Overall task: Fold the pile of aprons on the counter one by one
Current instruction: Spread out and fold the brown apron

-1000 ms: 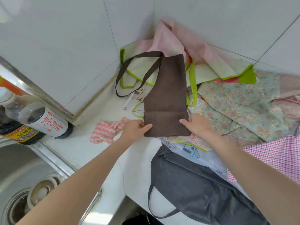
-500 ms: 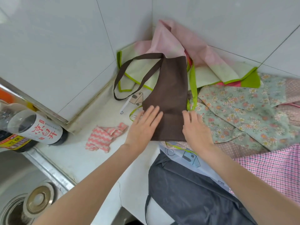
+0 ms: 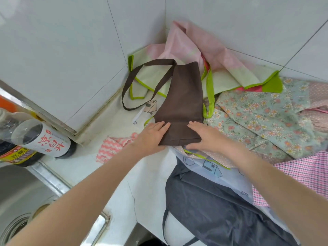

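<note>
Change: both hands had slid back toward the near end of the brown apron (image 3: 179, 103) since half a second earlier, when they lay flat further up the cloth.
Left hand: the left hand (image 3: 150, 134) lay with straight fingers against the apron's near left edge, pressing, gripping nothing.
Right hand: the right hand (image 3: 205, 135) rested flat over the near right corner, fingers extended and holding nothing.
Brown apron: folded into a narrow strip, it lay on top of the pile in the counter's corner, its neck strap (image 3: 142, 82) looping out to the left over the green-trimmed apron (image 3: 229, 80).
Containers: two bottles stood at the left beside the sink (image 3: 21, 196); the white-labelled bottle (image 3: 42, 137) held dark liquid, and the yellow-labelled bottle (image 3: 12, 155) behind it was also dark inside. A metal strainer (image 3: 16, 228) sat in the sink's drain.
Edges and room: tiled walls closed the pile in on two sides; bare white counter (image 3: 113, 174) lay between the sink rim and the aprons. The dark grey apron (image 3: 221, 210) hung over the counter's near edge.
Count: six aprons could be told apart, namely brown, green-trimmed, floral (image 3: 262, 118), pink checked (image 3: 305, 171), pale printed (image 3: 209, 166) and dark grey; one pink zigzag cloth (image 3: 113, 146) lay alone on the counter.
</note>
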{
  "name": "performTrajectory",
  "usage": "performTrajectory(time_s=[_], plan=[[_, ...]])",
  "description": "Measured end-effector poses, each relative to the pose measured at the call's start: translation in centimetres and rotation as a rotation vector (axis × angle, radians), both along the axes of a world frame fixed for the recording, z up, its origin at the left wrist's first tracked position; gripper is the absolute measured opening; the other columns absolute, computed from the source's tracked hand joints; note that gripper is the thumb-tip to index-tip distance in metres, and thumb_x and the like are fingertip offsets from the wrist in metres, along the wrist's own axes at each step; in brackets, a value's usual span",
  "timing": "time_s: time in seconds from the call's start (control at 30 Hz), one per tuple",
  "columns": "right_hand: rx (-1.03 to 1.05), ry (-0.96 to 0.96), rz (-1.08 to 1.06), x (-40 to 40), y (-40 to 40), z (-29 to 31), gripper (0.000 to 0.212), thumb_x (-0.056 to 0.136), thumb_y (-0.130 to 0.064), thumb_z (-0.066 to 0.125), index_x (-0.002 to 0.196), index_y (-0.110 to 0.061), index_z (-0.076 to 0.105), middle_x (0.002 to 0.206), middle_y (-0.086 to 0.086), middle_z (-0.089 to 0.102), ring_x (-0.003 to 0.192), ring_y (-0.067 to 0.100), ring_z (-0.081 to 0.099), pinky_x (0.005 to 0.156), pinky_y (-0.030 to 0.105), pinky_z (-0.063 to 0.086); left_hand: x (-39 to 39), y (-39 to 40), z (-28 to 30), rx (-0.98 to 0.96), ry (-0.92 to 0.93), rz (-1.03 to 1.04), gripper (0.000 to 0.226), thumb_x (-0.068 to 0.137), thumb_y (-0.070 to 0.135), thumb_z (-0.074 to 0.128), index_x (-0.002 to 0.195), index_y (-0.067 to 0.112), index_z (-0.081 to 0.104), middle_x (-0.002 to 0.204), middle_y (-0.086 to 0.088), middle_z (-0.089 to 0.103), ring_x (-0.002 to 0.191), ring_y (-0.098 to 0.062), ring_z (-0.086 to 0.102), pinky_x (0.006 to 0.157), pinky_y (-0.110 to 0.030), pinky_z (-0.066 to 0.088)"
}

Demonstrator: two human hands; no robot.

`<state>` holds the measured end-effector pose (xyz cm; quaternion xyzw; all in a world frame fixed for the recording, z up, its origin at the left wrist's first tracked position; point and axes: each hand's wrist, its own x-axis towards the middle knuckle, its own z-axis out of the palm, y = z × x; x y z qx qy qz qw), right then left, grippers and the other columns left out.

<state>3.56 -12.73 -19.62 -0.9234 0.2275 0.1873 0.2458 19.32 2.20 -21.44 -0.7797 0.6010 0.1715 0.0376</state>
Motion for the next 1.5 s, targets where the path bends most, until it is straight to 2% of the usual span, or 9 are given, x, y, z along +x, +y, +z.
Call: performTrajectory(time_s=[0.27,0.37,0.47,0.73,0.87,0.97,1.13,1.3,1.5], plan=[[-0.183,0.058,0.088,-0.5,-0.3,4.9,0.013,0.086,-0.015,0.059,0.098,-0.015,0.063,0.093,0.005,0.063,0.089,0.023,0.058,0.068,0.030,0.042,0.4,0.9,5.9,-0.073,0.357,0.180,0.028,0.097,0.022,0.049,0.121,0.011,0.059,0.100,-0.013,0.065,0.094,-0.027,0.060,0.076,-0.029,0.040],[0.060,0.102,0.032,-2.5,1.1,5.9,0.015,0.085,-0.017,0.062,0.074,-0.025,0.057,0.077,-0.004,0.060,0.077,0.017,0.056,0.071,0.034,0.043,-0.6,3.6,5.3,0.003,0.811,0.316,0.028,0.096,0.011,0.050,0.123,0.004,0.054,0.117,-0.015,0.063,0.101,-0.021,0.060,0.093,-0.030,0.045],[0.456,0.211,-0.126,-4.5,3.1,5.4,0.015,0.091,-0.011,0.059,0.084,-0.025,0.058,0.088,-0.004,0.064,0.087,0.015,0.060,0.074,0.024,0.049,-2.3,6.4,4.2,0.130,1.112,0.459,0.029,0.095,0.009,0.051,0.124,0.009,0.053,0.114,-0.010,0.064,0.096,-0.021,0.064,0.089,-0.026,0.051],[0.534,0.303,-0.296,-7.8,7.1,1.1,0.002,0.096,-0.016,0.053,0.096,-0.014,0.054,0.098,0.008,0.063,0.085,0.024,0.065,0.078,0.026,0.051,-5.9,9.3,2.3,0.303,1.019,0.476,0.050,0.089,0.000,0.059,0.130,0.007,0.033,0.098,-0.015,0.058,0.078,-0.019,0.060,0.075,-0.023,0.052],[0.173,0.266,-0.195,-7.9,8.2,0.5,0.036,0.094,-0.028,0.055,0.123,-0.007,0.051,0.116,0.007,0.054,0.111,0.027,0.054,0.077,0.028,0.042,-8.2,9.3,2.9,0.163,0.146,0.002,0.091,0.083,0.033,0.067,0.149,0.019,0.006,0.148,-0.014,0.021,0.132,-0.032,0.030,0.104,-0.039,0.032],[-0.108,0.226,-0.085,-8.2,10.1,0.5,0.041,0.096,-0.026,0.051,0.129,-0.003,0.043,0.127,0.015,0.049,0.114,0.030,0.050,0.087,0.034,0.042,-9.9,9.2,2.6,0.164,0.022,-0.273,0.099,0.084,0.049,0.060,0.150,0.018,-0.007,0.157,-0.010,-0.012,0.145,-0.028,-0.008,0.116,-0.044,0.002],[-0.427,-0.029,0.200,-10.1,12.9,0.1,0.051,0.096,-0.020,0.046,0.142,-0.004,0.032,0.143,0.015,0.035,0.128,0.030,0.033,0.104,0.037,0.034,-11.9,9.4,0.8,0.172,-0.237,-0.390,0.087,0.092,0.044,0.046,0.149,0.004,-0.007,0.155,-0.023,-0.002,0.143,-0.038,0.003,0.116,-0.045,0.007],[-0.207,0.229,0.208,-11.9,13.1,-0.1,0.105,0.085,-0.065,0.046,0.149,-0.003,-0.010,0.157,0.012,-0.015,0.146,0.023,-0.009,0.118,0.032,0.003,-11.5,9.2,1.6,0.231,-0.141,-0.389,0.084,0.092,0.039,0.046,0.149,0.007,-0.008,0.156,-0.021,-0.006,0.144,-0.035,-0.002,0.117,-0.044,0.006],[0.001,0.180,0.109,-11.4,12.1,0.6,0.093,0.089,-0.038,0.057,0.150,-0.004,-0.005,0.159,0.010,-0.004,0.146,0.021,0.006,0.112,0.022,0.014,-8.8,8.7,3.4,0.276,0.260,-0.244,0.081,0.080,0.045,0.046,0.150,0.014,0.019,0.151,-0.012,0.027,0.134,-0.026,0.034,0.105,-0.027,0.028]])
